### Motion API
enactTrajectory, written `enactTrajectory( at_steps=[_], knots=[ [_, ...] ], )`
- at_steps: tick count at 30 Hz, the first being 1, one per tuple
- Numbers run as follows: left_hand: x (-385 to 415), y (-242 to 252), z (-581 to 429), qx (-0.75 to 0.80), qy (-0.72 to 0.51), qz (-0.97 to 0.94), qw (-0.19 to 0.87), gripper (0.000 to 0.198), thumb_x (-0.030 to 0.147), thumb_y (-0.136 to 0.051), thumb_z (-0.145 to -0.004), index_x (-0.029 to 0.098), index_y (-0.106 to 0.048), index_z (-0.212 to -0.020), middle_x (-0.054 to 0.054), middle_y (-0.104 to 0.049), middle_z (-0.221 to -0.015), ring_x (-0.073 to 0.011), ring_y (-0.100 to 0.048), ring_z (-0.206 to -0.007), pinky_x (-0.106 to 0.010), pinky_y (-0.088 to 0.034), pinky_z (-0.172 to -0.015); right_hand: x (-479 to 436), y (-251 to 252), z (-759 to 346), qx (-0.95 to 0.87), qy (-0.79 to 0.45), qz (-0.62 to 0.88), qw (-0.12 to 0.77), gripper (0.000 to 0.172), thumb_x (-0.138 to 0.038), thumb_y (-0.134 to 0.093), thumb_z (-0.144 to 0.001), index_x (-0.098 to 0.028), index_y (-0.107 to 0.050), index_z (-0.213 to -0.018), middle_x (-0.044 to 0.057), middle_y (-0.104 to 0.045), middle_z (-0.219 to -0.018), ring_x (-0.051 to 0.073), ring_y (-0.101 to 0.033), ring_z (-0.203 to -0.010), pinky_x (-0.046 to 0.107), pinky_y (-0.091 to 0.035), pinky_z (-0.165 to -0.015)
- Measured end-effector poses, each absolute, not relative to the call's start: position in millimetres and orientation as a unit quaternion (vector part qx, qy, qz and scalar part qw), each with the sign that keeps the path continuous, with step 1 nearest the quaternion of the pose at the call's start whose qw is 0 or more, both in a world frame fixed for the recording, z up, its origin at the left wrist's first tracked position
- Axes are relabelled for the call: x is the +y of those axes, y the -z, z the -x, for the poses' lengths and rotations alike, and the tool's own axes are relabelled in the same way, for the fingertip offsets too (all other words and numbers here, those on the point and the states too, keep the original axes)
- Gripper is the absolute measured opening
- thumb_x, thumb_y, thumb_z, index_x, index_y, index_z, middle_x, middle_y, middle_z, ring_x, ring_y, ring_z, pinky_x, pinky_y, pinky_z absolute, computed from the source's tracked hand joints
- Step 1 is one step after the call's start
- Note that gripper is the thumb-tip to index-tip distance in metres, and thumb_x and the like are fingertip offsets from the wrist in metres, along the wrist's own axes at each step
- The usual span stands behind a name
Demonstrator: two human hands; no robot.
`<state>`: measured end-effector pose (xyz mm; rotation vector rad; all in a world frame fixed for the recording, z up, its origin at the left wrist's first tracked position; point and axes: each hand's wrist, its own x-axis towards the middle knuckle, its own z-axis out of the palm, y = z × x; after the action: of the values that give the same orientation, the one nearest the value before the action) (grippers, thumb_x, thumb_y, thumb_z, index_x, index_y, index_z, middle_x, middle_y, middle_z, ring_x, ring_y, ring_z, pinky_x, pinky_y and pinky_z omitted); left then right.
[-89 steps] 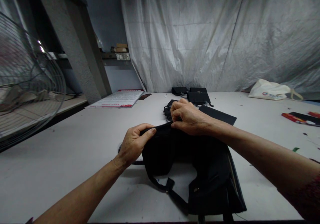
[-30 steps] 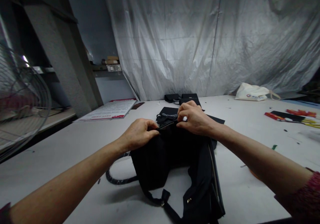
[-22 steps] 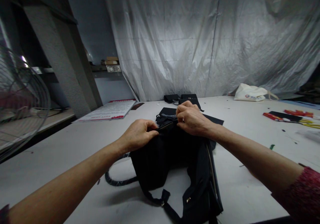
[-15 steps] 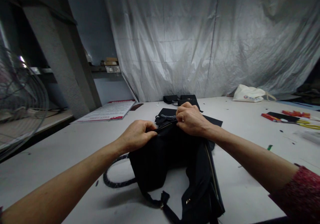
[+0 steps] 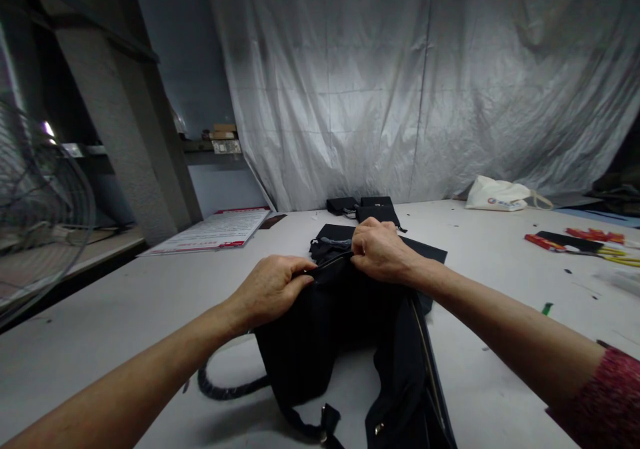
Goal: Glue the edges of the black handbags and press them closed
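Note:
A black bag with a zippered edge stands on the white table, a wrapped loop handle sticking out at its left. My left hand pinches the bag's upper zipper edge between thumb and fingers. Just right of it, my right hand is closed on the same edge, its fingertips hidden in the cloth. Another zipper runs down the bag's right side. A strap with a small buckle hangs at the bottom, near the lower frame edge.
Behind the bag lie black pieces and small black bags. A printed board lies back left. At the right are a cream cloth bag, red-and-black items and yellow-handled tools. A fan stands far left.
The view has tilted slightly, so the table and the things on it sit lower. Both hands keep their hold on the bag's edge.

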<state>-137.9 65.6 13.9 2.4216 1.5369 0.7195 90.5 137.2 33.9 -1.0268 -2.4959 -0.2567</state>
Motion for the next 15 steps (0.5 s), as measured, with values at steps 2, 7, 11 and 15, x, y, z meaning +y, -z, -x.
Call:
enactTrajectory(
  at_steps=[2,7,11,15],
  knots=[
    [65,-13,139,0.516,-0.246,-0.815,0.098,0.028,0.027,-0.051,-0.088,0.027,-0.072,-0.106,0.001,-0.072,-0.105,-0.0187,-0.064,-0.100,-0.028,-0.044,-0.089,135,-36,-91,-0.906,0.068,0.363,0.208,0.004,-0.017,-0.064,-0.071,-0.018,-0.064,-0.067,0.005,-0.069,-0.091,0.027,-0.051,-0.107,0.040,-0.030,-0.081],
    [66,-13,142,0.507,-0.262,-0.813,0.117,0.027,0.027,-0.051,-0.087,0.027,-0.072,-0.105,0.003,-0.072,-0.102,-0.0170,-0.064,-0.096,-0.026,-0.044,-0.087,134,-39,-90,-0.914,0.054,0.346,0.204,0.011,-0.027,-0.075,-0.071,-0.021,-0.069,-0.078,0.005,-0.068,-0.099,0.029,-0.047,-0.112,0.044,-0.030,-0.087],
    [66,-12,142,0.507,-0.266,-0.810,0.127,0.027,0.026,-0.051,-0.087,0.027,-0.072,-0.104,0.002,-0.072,-0.102,-0.0168,-0.064,-0.096,-0.026,-0.044,-0.087,137,-40,-83,-0.915,0.060,0.346,0.197,0.010,-0.029,-0.076,-0.073,-0.020,-0.070,-0.071,0.005,-0.069,-0.100,0.029,-0.045,-0.113,0.044,-0.029,-0.088],
    [66,-13,140,0.501,-0.263,-0.816,0.117,0.027,0.025,-0.051,-0.087,0.025,-0.072,-0.104,0.001,-0.072,-0.103,-0.0171,-0.064,-0.097,-0.027,-0.044,-0.088,135,-42,-77,-0.911,0.068,0.358,0.193,0.012,-0.025,-0.074,-0.073,-0.019,-0.068,-0.066,0.005,-0.069,-0.096,0.027,-0.046,-0.111,0.041,-0.028,-0.085]
  ],
)
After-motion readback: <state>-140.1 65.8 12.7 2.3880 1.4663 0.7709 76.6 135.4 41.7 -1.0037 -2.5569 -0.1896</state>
